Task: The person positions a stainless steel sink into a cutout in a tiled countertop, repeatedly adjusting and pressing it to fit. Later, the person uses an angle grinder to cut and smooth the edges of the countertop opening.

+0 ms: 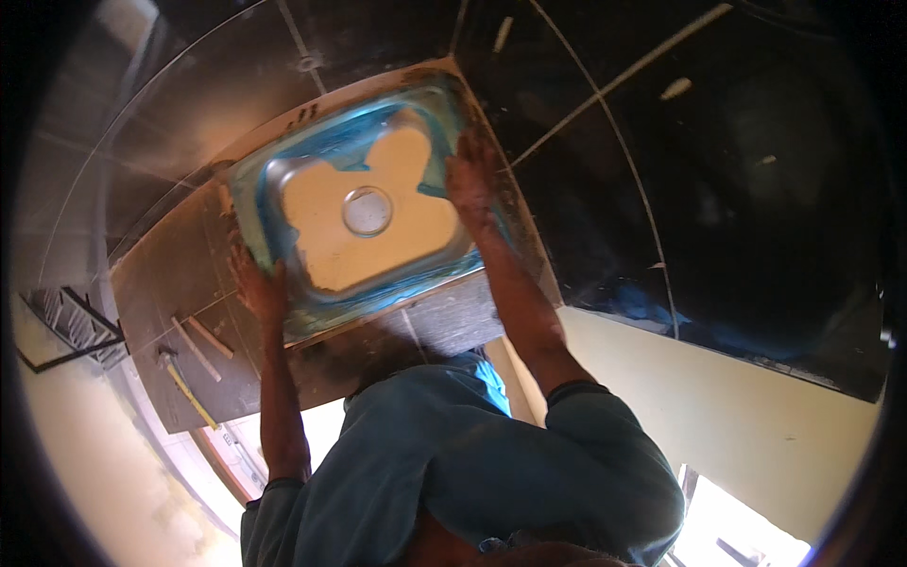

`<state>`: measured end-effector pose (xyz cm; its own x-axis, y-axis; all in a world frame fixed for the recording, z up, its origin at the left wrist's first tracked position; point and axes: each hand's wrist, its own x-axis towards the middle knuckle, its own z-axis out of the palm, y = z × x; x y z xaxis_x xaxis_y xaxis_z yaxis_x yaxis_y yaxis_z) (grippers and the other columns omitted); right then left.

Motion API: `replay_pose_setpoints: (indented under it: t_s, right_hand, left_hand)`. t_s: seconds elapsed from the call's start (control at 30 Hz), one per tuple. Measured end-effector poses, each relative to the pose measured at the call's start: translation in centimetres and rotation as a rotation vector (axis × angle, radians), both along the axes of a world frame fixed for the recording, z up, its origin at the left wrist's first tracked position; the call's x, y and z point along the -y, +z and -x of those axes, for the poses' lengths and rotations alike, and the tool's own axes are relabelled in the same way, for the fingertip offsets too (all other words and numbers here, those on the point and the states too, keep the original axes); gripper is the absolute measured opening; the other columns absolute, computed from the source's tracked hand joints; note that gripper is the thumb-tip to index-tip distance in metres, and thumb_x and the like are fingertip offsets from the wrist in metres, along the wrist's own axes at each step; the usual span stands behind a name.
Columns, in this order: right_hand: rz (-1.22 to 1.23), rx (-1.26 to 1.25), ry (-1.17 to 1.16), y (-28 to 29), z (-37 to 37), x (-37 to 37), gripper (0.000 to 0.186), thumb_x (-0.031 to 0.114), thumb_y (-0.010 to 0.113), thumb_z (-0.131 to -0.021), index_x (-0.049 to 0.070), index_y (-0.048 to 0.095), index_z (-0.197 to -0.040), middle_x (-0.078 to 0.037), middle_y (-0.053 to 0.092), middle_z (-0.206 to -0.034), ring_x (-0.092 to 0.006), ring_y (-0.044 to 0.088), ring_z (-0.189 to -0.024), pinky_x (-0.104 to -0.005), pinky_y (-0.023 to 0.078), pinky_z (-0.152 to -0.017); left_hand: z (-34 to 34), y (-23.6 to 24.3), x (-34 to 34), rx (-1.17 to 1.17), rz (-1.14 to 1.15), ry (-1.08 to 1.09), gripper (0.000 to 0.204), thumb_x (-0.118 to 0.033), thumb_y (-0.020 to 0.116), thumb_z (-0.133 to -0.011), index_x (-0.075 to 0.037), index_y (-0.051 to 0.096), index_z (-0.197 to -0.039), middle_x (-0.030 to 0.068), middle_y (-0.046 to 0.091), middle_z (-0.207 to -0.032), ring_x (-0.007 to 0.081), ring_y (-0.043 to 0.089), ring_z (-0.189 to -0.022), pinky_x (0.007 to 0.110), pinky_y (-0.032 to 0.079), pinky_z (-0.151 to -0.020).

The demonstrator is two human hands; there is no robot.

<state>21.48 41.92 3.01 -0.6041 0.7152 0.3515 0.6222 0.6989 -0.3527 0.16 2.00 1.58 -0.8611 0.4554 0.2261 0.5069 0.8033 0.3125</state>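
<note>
A steel sink [331, 248] with torn blue film round its rim and a pale, patchy covering in the basin sits tilted in view at a counter corner, its round drain [367, 211] near the middle. My left hand [260, 283] lies on the left rim, fingers and thumb apart. On the right rim rests my right hand [470, 180], fingers apart and slightly bent, a little blurred. Whether any fingertips reach under either edge is hard to tell.
A brown counter [161, 283] carries two wooden sticks [198, 345] and a yellow measuring tape [189, 387] at left. Black tiled walls [737, 236] rise behind and to the right. A dark metal bracket [71, 326] stands at far left, and a pale wall [756, 406] is lower right.
</note>
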Motion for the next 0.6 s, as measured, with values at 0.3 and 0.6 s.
replay_pose_setpoints:
  t_s: [0.3,0.6]
  right_hand:
    - [0.132,-0.114,0.143,1.2,-6.5,3.6,0.065,0.017,0.07,-0.093,-0.004,0.045,-0.149,-0.022,0.037,-0.161,-0.0419,0.034,-0.149,-0.0513,0.034,-0.12]
    - [0.066,0.066,0.25,2.0,-8.4,3.1,0.061,0.003,0.065,-0.092,-0.001,0.045,-0.15,-0.021,0.034,-0.163,-0.044,0.03,-0.151,-0.0557,0.027,-0.123]
  left_hand:
    - [2.1,-2.8,1.3,0.022,0.106,0.098,0.084,-0.041,0.072,-0.093,-0.006,0.032,-0.158,0.0196,0.025,-0.167,0.0406,0.022,-0.155,0.062,0.022,-0.121]
    - [-7.0,5.6,-34.9,-0.033,-0.422,-0.455,0.052,-0.043,0.065,-0.099,-0.01,0.062,-0.139,0.0197,0.058,-0.145,0.0368,0.048,-0.14,0.052,0.03,-0.119]
